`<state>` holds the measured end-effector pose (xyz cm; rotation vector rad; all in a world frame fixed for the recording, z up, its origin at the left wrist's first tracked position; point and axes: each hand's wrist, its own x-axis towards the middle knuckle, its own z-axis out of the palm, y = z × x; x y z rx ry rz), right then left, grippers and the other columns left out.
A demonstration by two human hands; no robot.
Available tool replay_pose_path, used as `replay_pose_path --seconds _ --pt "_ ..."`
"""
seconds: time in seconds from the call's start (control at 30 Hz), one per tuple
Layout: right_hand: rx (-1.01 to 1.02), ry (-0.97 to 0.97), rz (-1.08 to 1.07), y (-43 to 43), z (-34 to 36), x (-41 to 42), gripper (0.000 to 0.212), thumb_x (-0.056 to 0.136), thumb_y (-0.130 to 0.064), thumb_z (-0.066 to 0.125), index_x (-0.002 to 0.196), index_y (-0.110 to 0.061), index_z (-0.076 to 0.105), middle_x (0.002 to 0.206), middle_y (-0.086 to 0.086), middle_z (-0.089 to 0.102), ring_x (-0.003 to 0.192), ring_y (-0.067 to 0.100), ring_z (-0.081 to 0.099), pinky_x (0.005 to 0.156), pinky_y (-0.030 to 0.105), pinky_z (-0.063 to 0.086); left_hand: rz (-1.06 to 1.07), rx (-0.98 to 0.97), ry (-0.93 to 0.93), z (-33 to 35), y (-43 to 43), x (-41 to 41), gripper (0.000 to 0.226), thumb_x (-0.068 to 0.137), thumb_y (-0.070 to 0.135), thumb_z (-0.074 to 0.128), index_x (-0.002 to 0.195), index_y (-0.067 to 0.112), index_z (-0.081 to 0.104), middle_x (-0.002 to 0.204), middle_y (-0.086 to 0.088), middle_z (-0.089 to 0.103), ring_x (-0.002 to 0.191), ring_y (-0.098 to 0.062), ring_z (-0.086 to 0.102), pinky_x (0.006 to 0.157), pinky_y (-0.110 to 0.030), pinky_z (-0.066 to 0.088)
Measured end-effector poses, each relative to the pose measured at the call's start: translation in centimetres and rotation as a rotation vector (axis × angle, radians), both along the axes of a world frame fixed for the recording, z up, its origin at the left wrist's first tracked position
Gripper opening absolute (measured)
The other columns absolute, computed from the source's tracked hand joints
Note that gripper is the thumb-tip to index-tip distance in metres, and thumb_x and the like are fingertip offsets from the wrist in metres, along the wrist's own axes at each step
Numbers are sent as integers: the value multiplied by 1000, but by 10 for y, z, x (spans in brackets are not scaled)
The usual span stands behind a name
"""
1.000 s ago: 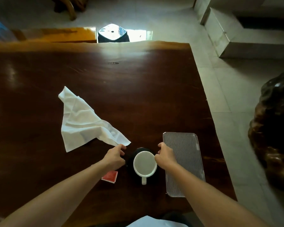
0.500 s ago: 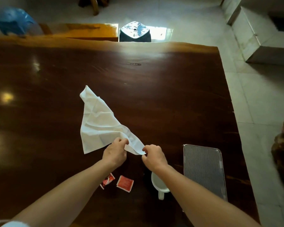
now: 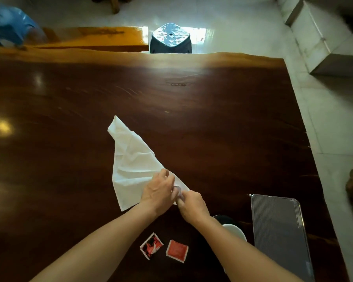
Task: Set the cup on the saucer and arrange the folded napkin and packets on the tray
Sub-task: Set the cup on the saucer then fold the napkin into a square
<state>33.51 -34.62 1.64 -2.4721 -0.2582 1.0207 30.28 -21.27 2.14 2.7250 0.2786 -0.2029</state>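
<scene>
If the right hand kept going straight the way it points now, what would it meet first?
The right hand points up-left at the near corner of the white napkin, which it already pinches; just beyond are the left hand's fingers, though depth between the two hands is unclear.

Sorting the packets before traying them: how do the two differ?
The left packet shows black and white patches among its red, and looks crumpled or torn; the right packet is plain red and flat. The left one sits turned like a diamond, the right nearly square-on. Both lie on the table, untouched.
</scene>
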Motion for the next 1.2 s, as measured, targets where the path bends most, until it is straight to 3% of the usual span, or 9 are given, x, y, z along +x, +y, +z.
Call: replay_pose_path --seconds 0.13,0.27,0.37,0.47,0.67,0.83,0.93,1.1,1.2 --pt "136 -78 -18 24 33 -4 40 102 -45 42 66 -28 48 72 -1 59 65 18 56 64 44 50 -102 106 -99 20 45 -10 23 91 32 54 97 12 63 100 -7 64 85 -26 61 64 -35 55" --pt "114 -274 42 53 74 -8 37 103 -43 41 74 -21 46 74 1 61 67 24 59 61 45 48 -171 144 -116 55 102 -17 21 83 1 58 101 11 59 92 -7 65 83 -27 61 60 -36 52" --pt "133 -380 44 80 104 -7 40 103 -45 41 78 -15 51 72 4 63 66 27 61 57 44 47 -68 143 -138 82 149 -19 26 81 -6 49 98 12 58 90 -6 64 83 -28 59 62 -38 52" --pt "150 -421 29 104 130 1 40 98 -47 54 76 -14 58 70 4 65 67 25 62 61 41 49 67 163 -187 104 203 -24 26 81 -5 47 94 11 62 89 -7 63 83 -30 57 65 -42 53" --pt "176 -445 182 141 173 15 18 90 -34 69 86 -18 75 85 1 72 79 20 66 63 28 46 188 291 -221 142 290 -62 17 88 -3 49 89 3 65 87 -13 61 86 -34 59 65 -44 54" --pt "186 -759 281 169 211 25 20 96 -31 63 102 -21 80 100 1 73 91 23 67 72 29 46 186 314 -450 192 327 -74 14 91 1 55 86 -3 68 85 -19 62 78 -35 62 67 -43 56" --pt "146 -976 238 184 248 44 22 97 -32 62 108 -22 79 113 6 73 100 30 68 83 38 56 184 498 -595 246 347 -60 17 96 5 48 87 0 62 81 -23 65 71 -35 62 66 -45 56" --pt "197 -1236 57 178 326 77 26 99 -31 58 107 -17 78 101 12 71 90 33 69 79 40 55 311 571 -751 331 378 -46 16 91 -1 44 93 -3 60 92 -31 64 85 -48 60 71 -53 51" --pt "224 -1373 -19 162 358 86 26 99 -33 58 110 -19 77 100 12 69 90 34 67 77 40 54 284 583 -840 368 393 -46 18 86 -1 45 90 0 62 90 -30 65 84 -47 59 74 -54 50"
